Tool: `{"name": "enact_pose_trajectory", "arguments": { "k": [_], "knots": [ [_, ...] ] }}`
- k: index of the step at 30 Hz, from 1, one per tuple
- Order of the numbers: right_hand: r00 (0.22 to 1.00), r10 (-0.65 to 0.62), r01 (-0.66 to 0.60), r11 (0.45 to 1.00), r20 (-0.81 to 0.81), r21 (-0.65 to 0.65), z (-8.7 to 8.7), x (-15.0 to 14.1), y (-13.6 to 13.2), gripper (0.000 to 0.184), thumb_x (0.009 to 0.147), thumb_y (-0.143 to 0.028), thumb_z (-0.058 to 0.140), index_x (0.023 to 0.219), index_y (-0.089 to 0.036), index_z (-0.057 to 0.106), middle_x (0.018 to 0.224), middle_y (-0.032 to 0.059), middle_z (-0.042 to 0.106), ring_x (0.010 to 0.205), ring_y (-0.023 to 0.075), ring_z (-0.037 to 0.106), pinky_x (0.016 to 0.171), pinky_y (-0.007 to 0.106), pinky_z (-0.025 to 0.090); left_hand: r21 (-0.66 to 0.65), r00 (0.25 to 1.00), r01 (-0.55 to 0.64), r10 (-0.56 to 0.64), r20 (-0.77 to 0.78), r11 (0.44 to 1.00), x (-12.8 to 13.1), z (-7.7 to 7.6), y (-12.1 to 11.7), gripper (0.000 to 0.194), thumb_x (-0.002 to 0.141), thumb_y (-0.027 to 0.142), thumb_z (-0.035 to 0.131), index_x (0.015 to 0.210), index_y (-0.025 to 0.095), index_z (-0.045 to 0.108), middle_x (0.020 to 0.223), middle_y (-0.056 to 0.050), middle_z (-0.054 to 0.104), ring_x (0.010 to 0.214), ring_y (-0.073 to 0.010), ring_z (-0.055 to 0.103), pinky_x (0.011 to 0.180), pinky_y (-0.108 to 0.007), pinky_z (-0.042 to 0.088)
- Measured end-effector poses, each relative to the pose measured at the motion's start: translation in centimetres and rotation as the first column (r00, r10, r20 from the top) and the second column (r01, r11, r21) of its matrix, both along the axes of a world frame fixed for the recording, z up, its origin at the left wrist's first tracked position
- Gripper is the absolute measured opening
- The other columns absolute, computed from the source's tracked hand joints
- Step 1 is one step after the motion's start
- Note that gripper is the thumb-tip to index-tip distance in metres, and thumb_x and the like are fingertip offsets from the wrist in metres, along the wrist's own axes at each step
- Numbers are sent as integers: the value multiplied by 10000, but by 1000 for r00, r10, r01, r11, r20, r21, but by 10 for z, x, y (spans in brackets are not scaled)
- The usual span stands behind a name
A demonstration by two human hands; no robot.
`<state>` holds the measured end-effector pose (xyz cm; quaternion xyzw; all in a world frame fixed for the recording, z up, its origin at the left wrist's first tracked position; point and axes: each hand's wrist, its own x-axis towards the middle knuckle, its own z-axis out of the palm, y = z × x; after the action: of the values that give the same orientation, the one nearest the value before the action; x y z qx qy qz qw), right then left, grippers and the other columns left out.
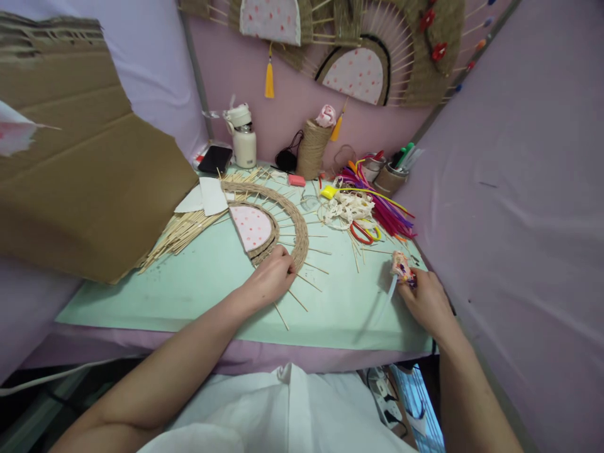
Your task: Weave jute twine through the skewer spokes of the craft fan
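Observation:
My left hand point(271, 280) is closed in a pinch at the lower end of a half-round craft piece; what its fingertips hold is hidden. The piece has a twine-wrapped outer arch point(301, 229), thin wooden sticks fanning out through it, and a pink-dotted white half circle point(252, 226) edged in twine and black. At the table's right side, my right hand point(427, 302) grips a hot glue gun point(401, 267) with a colourful pattern. A pale glue stick point(391, 290) juts from it toward the table's front.
White paper pieces point(213, 196) and a bundle of sticks point(182, 234) lie left of the craft piece. A large cardboard sheet point(89, 182) leans at left. Red-handled scissors point(361, 233), pipe cleaners point(389, 214), a twine-wrapped holder point(313, 150) and a bottle point(244, 141) sit farther back.

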<state>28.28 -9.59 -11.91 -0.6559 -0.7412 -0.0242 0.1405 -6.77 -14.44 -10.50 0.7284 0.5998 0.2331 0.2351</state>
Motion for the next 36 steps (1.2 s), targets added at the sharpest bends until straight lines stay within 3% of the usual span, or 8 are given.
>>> {"name": "enact_pose_trajectory", "arguments": {
  "k": [4,9,11,13,15,18,25,36],
  "knots": [
    [984,-50,67,993,169,-101,-11,11,1,438,872,-342,437,1163,-49,582,926,207,608,912,316,566,809,407,438,9,1000,17,-17,-23,1000,3,4,-3,134,806,147,472,696,186,537,961,-70,509,789,-172,559,772,-337,455],
    [973,-121,139,987,197,-83,9,1,-5,581,838,-452,533,1286,-82,513,1127,240,578,982,362,562,783,454,446,25,999,16,-15,-45,1000,5,3,-5,149,814,132,456,689,183,520,958,-79,515,813,-180,555,781,-341,451],
    [992,-63,56,996,108,63,22,-17,-10,544,864,-432,500,1306,-114,498,1205,228,553,1045,362,537,820,472,434,31,999,14,-13,-43,999,5,2,-4,148,810,132,460,685,184,520,953,-78,516,814,-181,555,780,-340,453],
    [983,181,-174,968,-19,180,31,-46,-17,409,890,-346,474,1241,-150,552,1171,183,589,1076,316,531,899,456,409,33,999,10,-9,-39,999,4,1,-4,144,802,131,468,680,186,521,944,-73,513,811,-180,556,779,-339,455],
    [890,438,-411,891,-125,191,33,-81,-24,292,911,-278,455,1147,-188,602,1114,127,632,1058,264,543,920,427,397,26,999,4,-3,-34,1000,4,1,-4,142,793,127,474,675,188,523,938,-69,510,809,-178,556,783,-337,456],
    [763,621,-609,783,-177,126,25,-130,-31,209,909,-234,486,1038,-218,649,1090,78,657,1053,238,530,922,419,361,16,999,-15,16,-32,1000,5,2,-4,145,786,116,476,669,187,523,924,-65,504,812,-178,556,793,-337,456],
    [715,669,-657,742,-202,134,0,-167,-26,190,905,-230,508,1016,-221,663,1048,61,676,1022,220,493,921,403,321,32,999,-13,14,-34,999,5,1,-4,138,783,110,473,676,187,514,902,-59,493,814,-179,550,791,-334,455],
    [720,679,-672,734,-143,96,-2,-169,-27,217,915,-229,487,1032,-241,668,1071,57,666,1021,232,463,909,418,302,26,999,-22,24,-43,999,5,0,-3,132,778,120,481,676,191,523,896,-54,501,795,-174,553,775,-327,462]
  ]
}}
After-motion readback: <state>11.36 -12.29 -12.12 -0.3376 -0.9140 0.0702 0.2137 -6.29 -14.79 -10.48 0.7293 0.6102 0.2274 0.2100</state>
